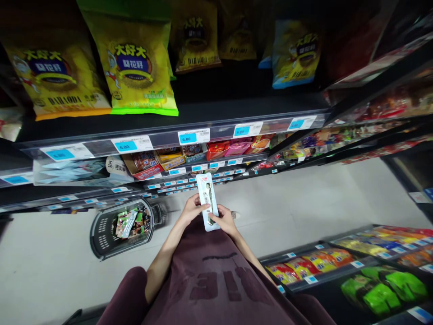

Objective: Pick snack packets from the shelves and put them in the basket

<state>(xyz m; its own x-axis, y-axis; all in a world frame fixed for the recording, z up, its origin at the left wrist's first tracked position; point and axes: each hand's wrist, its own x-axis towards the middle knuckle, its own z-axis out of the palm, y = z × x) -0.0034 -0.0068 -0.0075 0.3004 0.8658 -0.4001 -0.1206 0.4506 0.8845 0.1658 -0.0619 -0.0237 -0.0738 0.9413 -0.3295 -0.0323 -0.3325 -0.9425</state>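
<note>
Head view: in a shop aisle, a person holds a slim white packet [207,198] upright before the body, above the floor and just short of the lower shelf fronts. The left hand [193,208] pinches its left edge at mid-height, thumb on the face. The right hand [226,220] is closed around its bottom end. A low, light two-handed hold looks best, leaving the print uncovered and the wrapper uncrushed. A black basket [101,234] of packets stands on the floor, left.
</note>
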